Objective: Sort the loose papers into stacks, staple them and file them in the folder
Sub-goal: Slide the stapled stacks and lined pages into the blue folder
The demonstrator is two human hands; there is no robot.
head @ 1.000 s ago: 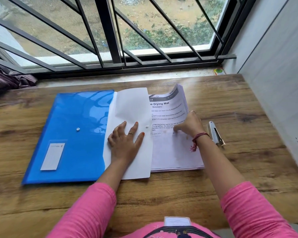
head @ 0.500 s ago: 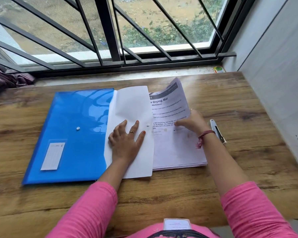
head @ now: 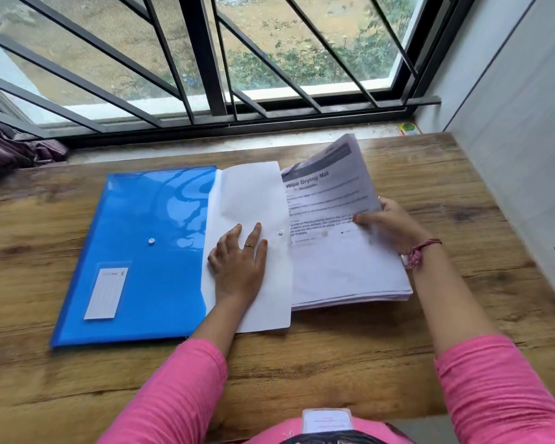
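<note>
Blue folder (head: 135,251) — white flap (head: 250,193), pink sleeves (head: 494,389), wood-grain table (head: 334,363) — black window bars (head: 202,56)

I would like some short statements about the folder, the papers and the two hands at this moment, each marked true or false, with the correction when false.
1. The left hand lies flat on the white flap of the blue folder. True.
2. The right hand rests empty on the wooden table. False: it pinches the right edge of the top printed sheet and lifts it off the paper stack.
3. The lifted sheet carries printed text under a dark header band. True.
4. The paper stack lies on the left of the folder. False: it lies on its right, partly under the flap.
5. The folder is red. False: it is blue.
</note>
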